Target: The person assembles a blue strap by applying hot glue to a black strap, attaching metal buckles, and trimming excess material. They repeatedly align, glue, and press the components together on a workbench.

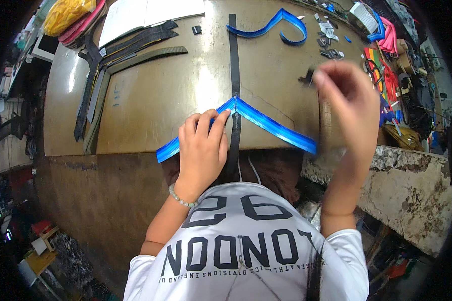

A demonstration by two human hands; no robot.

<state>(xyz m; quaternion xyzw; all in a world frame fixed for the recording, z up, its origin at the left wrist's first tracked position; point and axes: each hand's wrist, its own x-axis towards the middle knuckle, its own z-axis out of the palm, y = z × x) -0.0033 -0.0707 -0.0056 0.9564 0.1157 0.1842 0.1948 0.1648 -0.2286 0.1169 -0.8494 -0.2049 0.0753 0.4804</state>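
A blue webbing strap, shaded from dark to light, lies at the table's near edge, bent to a peak. Its peak rests over a long narrow black strap running from the far side of the table toward me. My left hand has its fingers closed over the left arm of the blue strap, fingertips near the peak. Raised to the right, my right hand is smeared by motion. A small dark piece shows at its pinched fingertips; its kind is too blurred to tell.
Black and olive straps lie at the left, near white paper sheets. A curled blue strap is at the far side, with small black pieces to its right. Scissors and coloured straps crowd the right edge.
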